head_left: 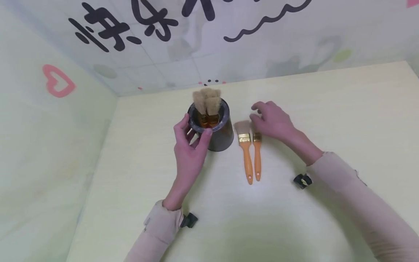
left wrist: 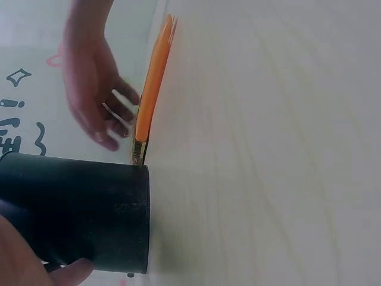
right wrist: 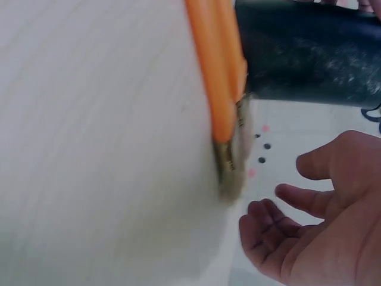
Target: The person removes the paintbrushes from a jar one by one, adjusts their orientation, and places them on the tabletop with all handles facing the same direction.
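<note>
My left hand (head_left: 190,158) grips a dark cylindrical pot (head_left: 223,137) by its side and rim, fingers on the far left and thumb at the near edge. Several paintbrushes (head_left: 209,98) stand in the pot with their pale bristles up. To the pot's right lie two paintbrushes with orange handles: a wider brush (head_left: 247,158) and a narrower brush (head_left: 258,160), bristles toward the wall. Above the narrower one's bristles, partly covering them, is my right hand (head_left: 275,122), fingers loosely bent and holding nothing. In the right wrist view that hand (right wrist: 333,220) is apart from the brushes.
The pale wooden table (head_left: 278,218) meets a printed wall (head_left: 229,54) at the back and another wall (head_left: 49,145) on the left. Small black clips (head_left: 302,181) show beside both sleeves.
</note>
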Demonstrator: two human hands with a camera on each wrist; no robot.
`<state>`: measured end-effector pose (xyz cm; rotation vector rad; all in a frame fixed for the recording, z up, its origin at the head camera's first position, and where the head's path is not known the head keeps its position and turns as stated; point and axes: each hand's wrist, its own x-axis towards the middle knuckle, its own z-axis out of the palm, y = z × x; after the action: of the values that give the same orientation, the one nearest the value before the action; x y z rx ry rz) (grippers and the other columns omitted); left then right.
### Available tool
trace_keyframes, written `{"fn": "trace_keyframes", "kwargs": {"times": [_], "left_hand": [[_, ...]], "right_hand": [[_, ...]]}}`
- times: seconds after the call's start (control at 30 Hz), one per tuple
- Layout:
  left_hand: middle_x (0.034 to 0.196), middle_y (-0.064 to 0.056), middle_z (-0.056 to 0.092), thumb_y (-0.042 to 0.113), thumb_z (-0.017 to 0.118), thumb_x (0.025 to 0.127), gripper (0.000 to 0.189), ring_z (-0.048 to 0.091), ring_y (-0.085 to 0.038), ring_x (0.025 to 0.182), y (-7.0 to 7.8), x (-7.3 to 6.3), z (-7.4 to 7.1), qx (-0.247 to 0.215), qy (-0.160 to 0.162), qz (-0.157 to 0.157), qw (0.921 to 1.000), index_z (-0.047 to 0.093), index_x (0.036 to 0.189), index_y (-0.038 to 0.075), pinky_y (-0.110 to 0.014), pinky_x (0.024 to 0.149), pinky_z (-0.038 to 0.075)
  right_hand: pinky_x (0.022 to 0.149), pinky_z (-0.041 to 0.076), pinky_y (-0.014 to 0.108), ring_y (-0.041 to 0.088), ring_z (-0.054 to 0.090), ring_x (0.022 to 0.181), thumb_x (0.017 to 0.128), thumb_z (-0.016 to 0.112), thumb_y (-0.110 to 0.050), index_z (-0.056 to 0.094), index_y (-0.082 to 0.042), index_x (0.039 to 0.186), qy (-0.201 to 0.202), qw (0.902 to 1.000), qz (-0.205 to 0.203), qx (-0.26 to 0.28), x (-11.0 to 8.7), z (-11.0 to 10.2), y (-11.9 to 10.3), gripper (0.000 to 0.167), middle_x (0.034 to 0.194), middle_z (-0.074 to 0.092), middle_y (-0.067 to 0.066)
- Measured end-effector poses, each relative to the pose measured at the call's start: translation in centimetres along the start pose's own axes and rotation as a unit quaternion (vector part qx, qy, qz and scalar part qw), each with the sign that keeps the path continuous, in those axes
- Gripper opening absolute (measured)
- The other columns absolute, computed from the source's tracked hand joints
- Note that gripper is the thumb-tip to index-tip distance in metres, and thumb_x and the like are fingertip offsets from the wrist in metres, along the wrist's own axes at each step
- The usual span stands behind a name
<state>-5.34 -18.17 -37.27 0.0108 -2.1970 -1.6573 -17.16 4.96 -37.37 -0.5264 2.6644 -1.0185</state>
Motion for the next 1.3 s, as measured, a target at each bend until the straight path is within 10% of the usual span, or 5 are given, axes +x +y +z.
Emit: {"fn": "trace_keyframes", "kwargs": {"times": [0.23,0.47,1.13,1.3], "left_hand": [[0.145,-0.012,0.052,0.023,0.072,0.097,0.068,0.059,-0.028,0.129,0.1,0.2,-0.5,0.008,0.001,-0.002,1.0,0.034,0.153,0.012,-0.052,0.103,0.053],[0.146,-0.01,0.053,0.025,0.071,0.098,0.068,0.059,-0.027,0.13,0.2,0.0,-0.5,0.008,0.003,-0.012,0.9999,0.034,0.153,0.013,-0.048,0.103,0.054],[0.147,-0.008,0.053,0.026,0.071,0.098,0.067,0.058,-0.026,0.13,0.0,-0.1,-0.1,0.006,0.007,-0.009,0.9999,0.035,0.153,0.015,-0.051,0.102,0.054],[0.146,-0.009,0.053,0.025,0.071,0.098,0.067,0.059,-0.027,0.129,0.0,-0.1,0.2,0.004,0.007,-0.003,1.0,0.035,0.153,0.015,-0.052,0.102,0.053]], "right_hand": [[0.085,0.055,0.043,0.028,0.065,0.096,0.103,0.056,-0.013,0.059,0.004,0.121,0.108,0.9785,-0.135,0.113,-0.6,-0.2,-4.4,0.026,0.105,0.068,0.016],[0.072,0.056,0.043,0.028,0.063,0.096,0.098,0.068,-0.028,0.066,-0.006,0.129,0.213,0.9348,-0.284,-0.017,-0.5,0.4,-8.0,0.039,0.112,0.067,0.015],[0.055,0.054,0.036,0.023,0.062,0.078,0.093,0.07,-0.019,0.071,-0.007,0.106,0.321,0.8939,-0.311,-0.032,0.2,1.9,-8.3,0.017,0.097,0.067,0.01],[0.057,0.055,0.035,0.021,0.064,0.083,0.094,0.071,-0.021,0.073,-0.009,0.109,0.289,0.9093,-0.299,-0.018,0.2,1.4,-8.2,0.019,0.101,0.068,0.009]]}}
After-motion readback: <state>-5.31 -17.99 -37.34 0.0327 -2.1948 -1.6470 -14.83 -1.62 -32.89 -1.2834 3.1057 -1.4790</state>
